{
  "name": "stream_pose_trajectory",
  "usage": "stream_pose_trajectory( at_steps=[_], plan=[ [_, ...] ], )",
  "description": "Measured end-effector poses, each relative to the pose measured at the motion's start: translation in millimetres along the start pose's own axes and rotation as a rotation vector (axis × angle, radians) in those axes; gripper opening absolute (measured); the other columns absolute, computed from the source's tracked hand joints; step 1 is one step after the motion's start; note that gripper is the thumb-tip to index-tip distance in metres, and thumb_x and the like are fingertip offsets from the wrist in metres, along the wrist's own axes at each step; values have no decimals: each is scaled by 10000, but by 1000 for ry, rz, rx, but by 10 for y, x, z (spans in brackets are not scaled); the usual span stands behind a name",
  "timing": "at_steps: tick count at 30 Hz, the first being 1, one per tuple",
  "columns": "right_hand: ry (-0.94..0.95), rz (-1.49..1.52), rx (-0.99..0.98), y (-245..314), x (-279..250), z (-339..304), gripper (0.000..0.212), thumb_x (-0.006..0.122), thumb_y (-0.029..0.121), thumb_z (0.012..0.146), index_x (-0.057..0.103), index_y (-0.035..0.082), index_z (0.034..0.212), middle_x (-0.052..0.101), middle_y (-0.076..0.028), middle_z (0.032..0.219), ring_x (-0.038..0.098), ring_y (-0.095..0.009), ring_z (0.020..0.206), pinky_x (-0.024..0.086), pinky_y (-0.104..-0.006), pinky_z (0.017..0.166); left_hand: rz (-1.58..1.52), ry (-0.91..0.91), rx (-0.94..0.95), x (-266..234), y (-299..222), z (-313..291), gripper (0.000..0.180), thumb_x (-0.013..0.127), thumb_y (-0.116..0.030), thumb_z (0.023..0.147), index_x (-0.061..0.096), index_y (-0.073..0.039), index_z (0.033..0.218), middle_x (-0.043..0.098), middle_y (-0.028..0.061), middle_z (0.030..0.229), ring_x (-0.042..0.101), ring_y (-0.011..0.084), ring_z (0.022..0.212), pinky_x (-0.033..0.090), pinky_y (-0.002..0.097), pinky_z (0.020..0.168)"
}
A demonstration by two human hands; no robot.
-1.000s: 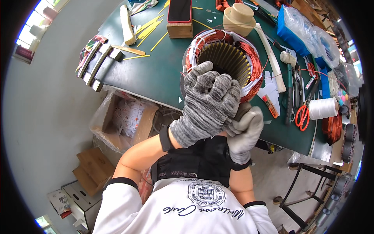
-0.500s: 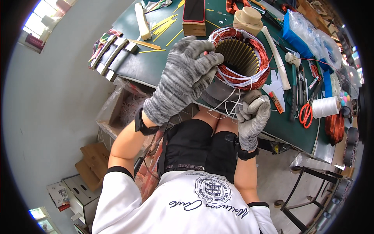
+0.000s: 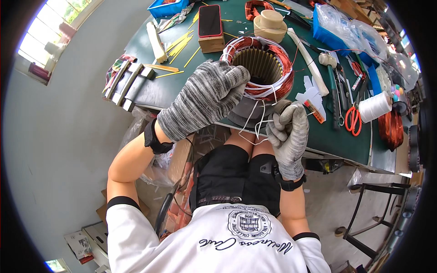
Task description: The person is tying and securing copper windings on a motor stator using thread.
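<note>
A motor stator stands upright at the table's near edge, its copper windings bound with white cord and yellow slot strips lining its bore. My left hand, in a grey striped glove, lies against the stator's left side. Its fingers are curled together at the winding ring, and what they grip is hidden. Below and right of the stator, my gloved right hand is closed with its fingers bent, pinching the white cord. Slack loops of that cord hang between the windings and this hand.
Beyond the stator are a phone on a wooden block, yellow strips and a cream stepped cylinder. To the right lie a mallet, red-handled scissors, a white cord spool and a blue bin. Metal bars sit at left.
My left hand's fingers have curled in from a more spread pose on the rim. My right hand still grips the cord, slightly lower. The whole view has shifted.
</note>
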State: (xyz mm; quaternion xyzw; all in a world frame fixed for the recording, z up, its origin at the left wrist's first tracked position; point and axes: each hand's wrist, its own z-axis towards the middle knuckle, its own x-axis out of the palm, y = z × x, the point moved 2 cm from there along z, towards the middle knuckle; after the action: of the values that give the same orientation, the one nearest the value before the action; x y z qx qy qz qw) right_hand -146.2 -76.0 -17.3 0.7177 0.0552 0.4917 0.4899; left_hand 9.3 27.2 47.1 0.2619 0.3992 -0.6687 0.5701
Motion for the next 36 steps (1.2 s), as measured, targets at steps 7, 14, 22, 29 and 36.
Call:
stream_pose_trajectory(
  at_steps=[7,14,22,29,36],
  plan=[
    [8,62,96,43,25,-19,362,525,439,882,496,104,748,433,36,556,378,-9,417,294,-143,358,-279,-52,-118,68,65,-88,225,620,-61,775,637,-60,999,610,98,743,586,258,687,469,334,639],
    [-27,-87,34,32,1,-25,373,533,436,878,516,90,739,465,31,568,395,-16,435,342,-148,384,542,31,-127,125,-384,143,385,580,-335,730,618,-80,1015,579,151,1055,428,326,1157,246,476,1026],
    [-93,217,206,192,174,-36,387,498,415,900,482,75,715,434,10,543,296,-27,378,228,-160,327,156,14,-24,478,-230,89,426,624,-231,674,555,-55,1056,562,103,999,517,322,940,337,472,886],
    [10,-345,-409,-243,-182,105,416,507,402,887,411,81,641,388,5,538,321,-62,390,306,-189,356,215,-67,123,516,-193,51,501,653,-285,625,563,-65,1065,560,92,980,519,310,887,366,464,814],
    [95,-430,-392,-354,-269,130,420,480,373,889,537,30,653,554,-42,591,477,-86,521,363,-227,475,103,-124,61,500,-44,65,361,599,-187,693,593,-77,1037,576,94,974,496,309,972,343,453,892]
  ],
)
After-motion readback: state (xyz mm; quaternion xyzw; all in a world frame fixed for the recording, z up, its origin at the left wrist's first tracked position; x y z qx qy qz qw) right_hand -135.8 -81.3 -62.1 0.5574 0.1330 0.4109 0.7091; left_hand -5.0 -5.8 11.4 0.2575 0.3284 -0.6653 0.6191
